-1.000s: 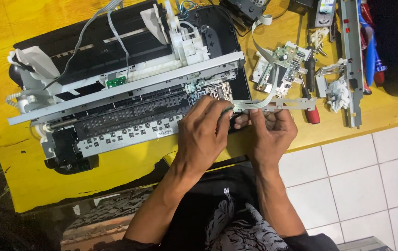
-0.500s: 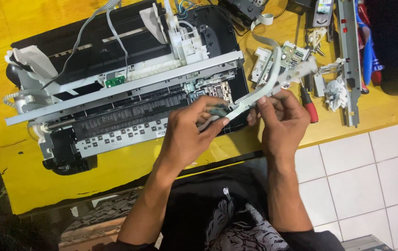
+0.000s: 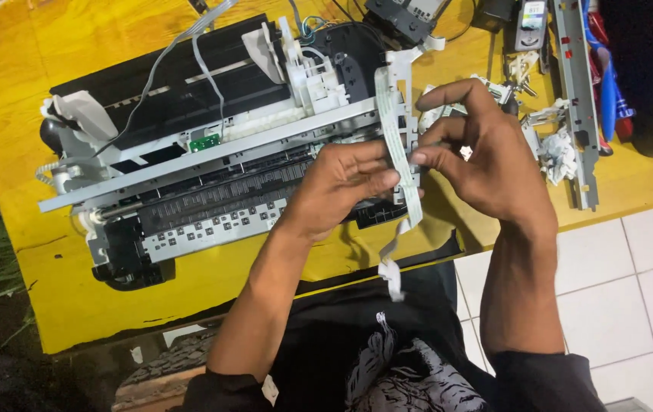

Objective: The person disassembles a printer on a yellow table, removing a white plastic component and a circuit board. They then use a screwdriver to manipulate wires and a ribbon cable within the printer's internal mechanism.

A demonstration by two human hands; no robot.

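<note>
**White flat ribbon cable held between two hands over an opened printer**

White, thin and striped along its length, one flat ribbon cable [image 3: 401,164] is the piece in hand. Count: one cable, one white plastic strip [image 3: 395,76] running with its upper part, two hands. Long axis runs near vertical in the head view, from the strip's top end near the back of the printer down to a free tail that curls and hangs over the counter's front edge above the person's lap.

Left hand [image 3: 341,187]: grip closed on the cable about mid-length, thumb and forefinger pinching it. Right hand [image 3: 486,160]: forefinger and thumb tips meet at the cable's right edge, a light pinch; the other fingers are curled loosely, not wrapped round anything.

Hard to make out: whether the strip and cable are still joined to the printer at the top end, cannot tell. The cable's middle is partly covered by the left fingertips. The tail's connector end is blurred.

Surroundings: one disassembled printer [image 3: 212,160], black base with white and grey frame, lies lengthwise across the yellow counter [image 3: 52,53], just behind the hands. One small green circuit board [image 3: 205,142] shows on its frame. To the right, one long grey metal rail [image 3: 576,99] lies front to back, with a heap of small white parts [image 3: 555,149] beside it; a blue and red item [image 3: 608,84] beyond it is cut off and unclear. White floor tiles [image 3: 631,305] lower right.
</note>
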